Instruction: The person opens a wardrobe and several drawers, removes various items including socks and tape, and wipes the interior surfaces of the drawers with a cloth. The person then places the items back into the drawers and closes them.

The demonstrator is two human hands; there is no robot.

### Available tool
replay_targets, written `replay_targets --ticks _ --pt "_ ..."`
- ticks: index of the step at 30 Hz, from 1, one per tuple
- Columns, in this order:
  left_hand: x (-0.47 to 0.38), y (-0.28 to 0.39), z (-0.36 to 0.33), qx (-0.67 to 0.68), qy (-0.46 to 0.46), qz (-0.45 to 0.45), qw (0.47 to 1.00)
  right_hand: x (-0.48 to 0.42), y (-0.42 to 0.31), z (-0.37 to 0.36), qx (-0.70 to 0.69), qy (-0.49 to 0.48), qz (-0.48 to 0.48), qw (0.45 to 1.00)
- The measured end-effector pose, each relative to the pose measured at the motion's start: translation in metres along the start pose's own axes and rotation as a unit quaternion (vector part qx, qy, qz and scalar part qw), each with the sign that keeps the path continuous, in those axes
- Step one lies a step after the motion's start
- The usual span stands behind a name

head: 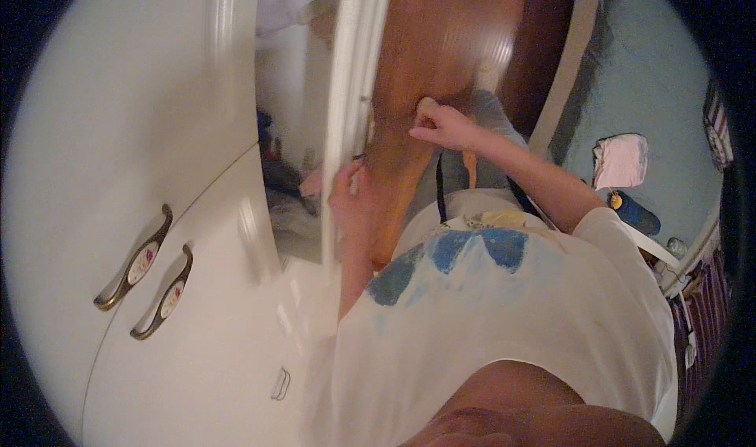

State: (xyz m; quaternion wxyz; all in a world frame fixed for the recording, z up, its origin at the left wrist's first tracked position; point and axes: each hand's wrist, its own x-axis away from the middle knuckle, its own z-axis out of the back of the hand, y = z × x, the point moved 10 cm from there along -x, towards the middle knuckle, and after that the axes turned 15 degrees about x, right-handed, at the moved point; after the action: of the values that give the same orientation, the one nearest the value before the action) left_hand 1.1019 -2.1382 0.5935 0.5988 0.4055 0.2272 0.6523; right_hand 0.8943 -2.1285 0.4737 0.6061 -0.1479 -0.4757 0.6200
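My left hand point(349, 196) is at the white frame point(339, 122) of a mirrored wardrobe door, fingers curled beside its edge. Blur hides whether it grips the frame. A small dark metal fitting point(366, 99) sits on the door edge farther up. The mirror point(289, 81) reflects a pinkish patch beside my hand. My right hand point(440, 125) hovers before my legs, over the brown wooden floor point(437, 45), with fingers loosely bent and the thumb apart. A pale rounded thing point(426, 102) shows at its fingertips; I cannot tell whether it is held or lies behind.
White cabinet doors point(207, 388) with two curved metal handles point(140, 261) fill the left side. At right, a blue-green surface point(655, 75) bears a folded pink cloth point(621, 160) and a dark blue cylinder point(635, 212). Dark straps point(441, 187) hang before my jeans point(496, 116).
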Motion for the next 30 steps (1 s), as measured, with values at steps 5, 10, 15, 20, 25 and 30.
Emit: replay_targets --ticks 5,10,15,20,25,30 --pt "-0.031 -0.024 0.034 -0.057 0.058 0.006 0.997 0.061 0.118 -0.013 -0.045 -0.008 -0.174 0.984" --pt "-0.056 -0.022 0.054 -0.110 0.066 -0.123 0.984 0.091 0.128 0.006 -0.056 0.008 -0.220 0.974" --pt "-0.077 -0.053 0.077 -0.162 0.099 -0.169 0.967 0.087 0.150 -0.003 -0.051 0.018 -0.239 0.969" --pt "-0.080 -0.065 0.078 -0.138 0.128 -0.100 0.977 0.094 0.152 0.019 0.076 0.015 -0.221 0.972" --pt "-0.078 -0.052 0.044 -0.144 0.089 -0.111 0.979 0.118 0.205 0.033 0.135 0.056 -0.289 0.946" --pt "-0.066 -0.085 -0.007 -0.102 0.056 -0.039 0.992 0.110 0.253 0.040 0.261 -0.060 -0.231 0.935"
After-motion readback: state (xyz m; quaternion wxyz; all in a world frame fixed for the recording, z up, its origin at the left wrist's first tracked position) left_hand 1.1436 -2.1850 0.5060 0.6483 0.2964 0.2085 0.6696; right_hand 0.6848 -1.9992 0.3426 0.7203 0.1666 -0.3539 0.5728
